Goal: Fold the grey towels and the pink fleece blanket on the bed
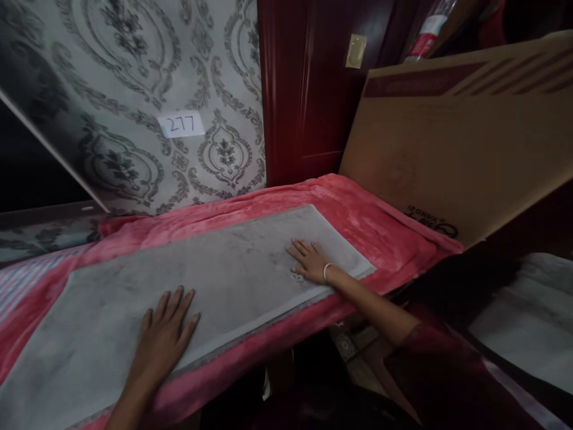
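A long grey cloth, towel-like and folded along its near edge (233, 257), lies spread on a pink plush blanket (376, 224). My left hand (165, 331) rests palm down on the cloth's near left part, fingers stretched and slightly apart. Toward the cloth's right end, my right hand (310, 260) also lies flat on it, with a pale bracelet on the wrist. Neither hand grips anything. A small light mark on the cloth shows just below the right fingers.
Behind the blanket stands a patterned wall with a paper label (182, 124) reading 277. A dark red door (308, 89) and a large cardboard box (447, 143) stand back right, with a plastic bottle (430, 33) above the box. Another grey cloth (532, 316) lies at right.
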Motion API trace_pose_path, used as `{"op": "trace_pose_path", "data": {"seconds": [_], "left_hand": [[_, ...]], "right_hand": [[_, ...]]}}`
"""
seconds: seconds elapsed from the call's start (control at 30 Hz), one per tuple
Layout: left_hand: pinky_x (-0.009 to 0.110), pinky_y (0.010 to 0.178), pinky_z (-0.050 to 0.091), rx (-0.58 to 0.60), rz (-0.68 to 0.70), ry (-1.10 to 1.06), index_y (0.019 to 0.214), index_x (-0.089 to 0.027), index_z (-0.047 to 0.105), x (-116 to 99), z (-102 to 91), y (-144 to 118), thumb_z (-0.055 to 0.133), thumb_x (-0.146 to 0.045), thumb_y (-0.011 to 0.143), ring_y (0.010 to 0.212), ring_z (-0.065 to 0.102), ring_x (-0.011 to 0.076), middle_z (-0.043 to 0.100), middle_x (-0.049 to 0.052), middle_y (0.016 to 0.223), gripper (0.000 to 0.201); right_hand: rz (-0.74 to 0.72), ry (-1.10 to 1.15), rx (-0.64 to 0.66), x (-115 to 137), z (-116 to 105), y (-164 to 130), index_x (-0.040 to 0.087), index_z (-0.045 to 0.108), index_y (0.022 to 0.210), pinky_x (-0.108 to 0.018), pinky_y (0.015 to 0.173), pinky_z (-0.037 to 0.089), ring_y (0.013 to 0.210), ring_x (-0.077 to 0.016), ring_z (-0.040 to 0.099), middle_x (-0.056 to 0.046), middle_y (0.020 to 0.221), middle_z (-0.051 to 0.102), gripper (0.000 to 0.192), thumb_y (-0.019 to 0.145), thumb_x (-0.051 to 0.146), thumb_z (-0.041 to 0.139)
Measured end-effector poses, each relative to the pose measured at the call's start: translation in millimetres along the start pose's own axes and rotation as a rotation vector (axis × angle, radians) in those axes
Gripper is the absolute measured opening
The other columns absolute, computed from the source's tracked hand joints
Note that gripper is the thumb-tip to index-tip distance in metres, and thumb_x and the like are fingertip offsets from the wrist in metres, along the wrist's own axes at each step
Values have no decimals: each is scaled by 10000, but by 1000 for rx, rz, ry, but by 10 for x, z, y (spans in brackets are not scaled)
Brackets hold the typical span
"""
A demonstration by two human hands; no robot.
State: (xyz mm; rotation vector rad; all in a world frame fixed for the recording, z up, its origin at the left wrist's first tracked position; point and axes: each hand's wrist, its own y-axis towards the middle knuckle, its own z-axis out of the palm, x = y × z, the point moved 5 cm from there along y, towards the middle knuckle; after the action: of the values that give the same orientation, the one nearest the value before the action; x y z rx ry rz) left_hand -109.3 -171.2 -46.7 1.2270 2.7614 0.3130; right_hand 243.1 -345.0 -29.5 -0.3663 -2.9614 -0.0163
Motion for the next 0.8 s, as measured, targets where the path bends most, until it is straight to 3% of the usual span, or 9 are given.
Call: {"op": "trace_pose_path", "data": {"seconds": [0.17, 0.23, 0.3, 0.37, 0.43, 0.5, 0.57, 0.67, 0.8], "left_hand": [[631, 1157, 290, 13, -2, -3, 1478, -195, 509, 25, 18, 24, 286, -492, 944, 1498, 292, 354, 392, 103, 1593, 650], [624, 1158, 290, 28, -12, 3, 1472, -183, 517, 25, 25, 36, 264, -506, 933, 1498, 289, 356, 398, 101, 1589, 678], [615, 1164, 281, 37, -24, 9, 1473, -168, 515, 20, 27, 46, 237, -517, 924, 1498, 289, 356, 397, 105, 1589, 707], [611, 1171, 269, 32, -32, 11, 1475, -148, 510, 13, 20, 54, 207, -525, 918, 1499, 285, 359, 388, 110, 1593, 738], [608, 1177, 258, 24, -31, 5, 1471, -134, 515, 11, 9, 59, 189, -535, 911, 1500, 282, 362, 389, 114, 1592, 762], [601, 1181, 257, 35, -32, -2, 1468, -138, 520, 19, 5, 61, 180, -543, 908, 1501, 283, 356, 400, 111, 1587, 770], [593, 1181, 263, 53, -37, -2, 1471, -151, 517, 37, 9, 63, 165, -545, 913, 1499, 293, 346, 409, 101, 1584, 769], [593, 1173, 278, 41, -31, 6, 1466, -156, 524, 60, 18, 64, 147, -552, 916, 1496, 301, 344, 409, 96, 1583, 776], [601, 1164, 289, 7, -14, 4, 1465, -155, 525, 70, 44, 53, 163, -543, 921, 1498, 295, 346, 406, 100, 1584, 759]], "right_hand": [[-97, 71, 30, -10, 391, -603, 204, 236, 1611, -571, 1219, 168, 1542, -311, 111, -148, 1670, 110, 739, 1001, 593, 384], [-140, 146, 5, -19, 393, -722, 183, 318, 1588, -514, 1224, 218, 1528, -290, 196, -157, 1648, 218, 723, 999, 595, 384], [-120, 206, -81, -119, 233, -637, 157, 380, 1561, -462, 1221, 255, 1501, -269, 284, -164, 1609, 326, 681, 1015, 561, 349], [18, 197, -217, -307, -28, -383, 129, 337, 1576, -464, 1229, 234, 1511, -264, 257, -164, 1619, 303, 677, 1028, 527, 304], [263, 125, -298, -522, -251, -81, 106, 242, 1602, -493, 1239, 173, 1544, -270, 129, -157, 1663, 167, 701, 1032, 512, 286], [477, 65, -243, -678, -328, 155, 108, 206, 1609, -517, 1236, 129, 1551, -279, 60, -147, 1677, 94, 708, 1033, 514, 285], [572, 36, -127, -751, -273, 262, 130, 188, 1615, -532, 1229, 109, 1551, -283, 48, -136, 1680, 69, 722, 1028, 539, 288], [563, 27, -14, -789, -94, 144, 145, 163, 1621, -522, 1228, 101, 1551, -280, 58, -136, 1681, 56, 757, 1014, 579, 289], [555, -5, -24, -844, 109, -386, 128, 221, 1609, -492, 1232, 108, 1547, -276, 96, -151, 1673, 114, 757, 1006, 577, 299]]}}
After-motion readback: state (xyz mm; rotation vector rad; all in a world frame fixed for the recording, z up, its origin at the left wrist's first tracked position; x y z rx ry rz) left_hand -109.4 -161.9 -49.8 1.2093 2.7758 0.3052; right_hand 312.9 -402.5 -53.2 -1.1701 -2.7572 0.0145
